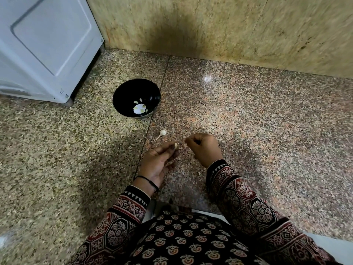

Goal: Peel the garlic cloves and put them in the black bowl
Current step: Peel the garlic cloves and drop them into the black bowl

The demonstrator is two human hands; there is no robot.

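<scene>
A black bowl (122, 92) stands on the granite counter, left of centre, with several pale peeled cloves (140, 109) at its bottom. My left hand (158, 161) pinches a garlic clove (175, 145) between thumb and fingertips. Just to its right, my right hand (203, 148) is closed on a thin strip of garlic skin (185, 137) that sticks out at its fingertips. A small pale garlic piece with a stem (162, 133) lies on the counter between the bowl and my hands.
A white appliance (44, 44) fills the back left corner. A tan stone wall (229, 29) runs along the back of the counter. The speckled countertop (267, 131) stretches to the right. The counter's front edge is near my body.
</scene>
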